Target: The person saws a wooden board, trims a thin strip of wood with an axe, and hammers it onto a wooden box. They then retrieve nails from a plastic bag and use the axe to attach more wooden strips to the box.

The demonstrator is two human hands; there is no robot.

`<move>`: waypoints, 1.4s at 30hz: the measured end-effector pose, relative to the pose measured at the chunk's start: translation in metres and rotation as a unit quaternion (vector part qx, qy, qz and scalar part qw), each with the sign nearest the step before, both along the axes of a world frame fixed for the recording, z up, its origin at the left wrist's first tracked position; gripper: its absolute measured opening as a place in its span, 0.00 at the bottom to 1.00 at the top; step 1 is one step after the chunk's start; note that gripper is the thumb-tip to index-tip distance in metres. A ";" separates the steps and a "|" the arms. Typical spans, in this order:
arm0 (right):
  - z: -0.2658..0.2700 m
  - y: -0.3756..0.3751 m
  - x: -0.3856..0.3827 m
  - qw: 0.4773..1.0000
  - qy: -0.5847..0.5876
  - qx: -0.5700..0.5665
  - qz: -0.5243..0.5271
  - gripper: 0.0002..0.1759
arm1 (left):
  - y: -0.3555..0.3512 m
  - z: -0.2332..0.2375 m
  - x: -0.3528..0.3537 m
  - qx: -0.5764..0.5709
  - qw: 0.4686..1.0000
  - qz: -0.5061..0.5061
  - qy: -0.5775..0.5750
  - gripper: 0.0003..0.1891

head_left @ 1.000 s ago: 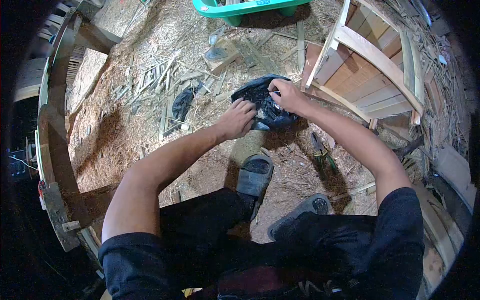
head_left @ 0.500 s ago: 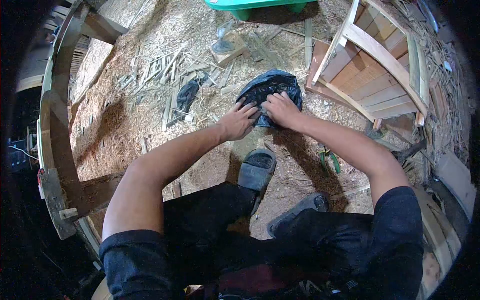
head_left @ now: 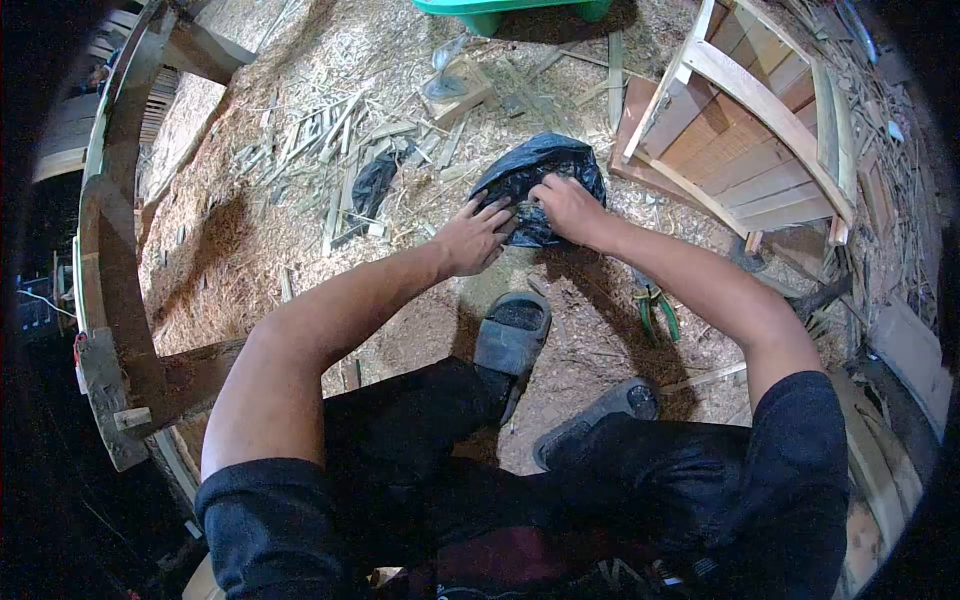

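Observation:
A black plastic bag (head_left: 545,153) sits on the ground in front of my feet, its crumpled mouth spread wide. My left hand (head_left: 475,236) lies at the bag's near left edge, fingers apart and resting on the plastic. Over the bag's right side is my right hand (head_left: 568,210), its fingers curled together in a pinch. Whatever those fingertips hold, if anything, is too small to make out. The bag's contents are dark and partly hidden by my hands.
Pliers (head_left: 657,312) with green handles lie right of my feet. A slatted wooden piece (head_left: 745,140) leans at the right. A wooden block (head_left: 458,92) carries a clear plastic item. Another black plastic piece (head_left: 375,183) lies left, among wood scraps. A green plastic object (head_left: 490,10) stands far ahead.
My right hand's fingers have curled in from a more stretched position on the bag. My left hand stays at the bag's edge, nearly still.

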State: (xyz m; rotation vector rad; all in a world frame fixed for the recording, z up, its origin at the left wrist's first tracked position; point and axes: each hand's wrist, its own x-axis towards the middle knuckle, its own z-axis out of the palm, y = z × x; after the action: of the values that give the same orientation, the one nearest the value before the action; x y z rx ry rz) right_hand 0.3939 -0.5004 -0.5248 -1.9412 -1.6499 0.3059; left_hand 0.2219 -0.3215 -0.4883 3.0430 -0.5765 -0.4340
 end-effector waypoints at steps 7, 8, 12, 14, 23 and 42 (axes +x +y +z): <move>0.042 -0.029 0.006 0.978 -0.179 -0.094 0.049 0.14 | 0.008 0.005 0.001 0.012 0.998 -0.068 0.010 0.20; 0.041 -0.037 0.008 0.971 -0.223 -0.086 0.029 0.22 | 0.007 0.009 0.004 -0.005 0.998 -0.057 0.017 0.20; 0.059 -0.051 0.011 0.972 -0.167 -0.162 -0.025 0.35 | -0.010 0.047 0.033 -0.031 0.994 0.021 0.104 0.20; 0.057 -0.052 0.015 0.981 -0.119 -0.150 -0.024 0.36 | -0.017 0.056 0.054 -0.059 0.988 0.080 0.116 0.21; 0.043 -0.037 0.059 0.991 0.021 -0.132 -0.017 0.34 | -0.008 0.018 0.096 0.000 0.995 0.060 0.078 0.24; 0.028 -0.043 0.042 1.000 -0.002 -0.030 -0.004 0.22 | 0.007 0.020 0.082 -0.045 0.993 0.038 0.104 0.23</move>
State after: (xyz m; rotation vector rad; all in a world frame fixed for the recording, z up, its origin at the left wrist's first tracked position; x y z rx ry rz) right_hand 0.4361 -0.5431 -0.4970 -1.9918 -1.6529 0.3528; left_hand 0.3037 -0.3144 -0.4686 2.8739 -0.4538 -0.6912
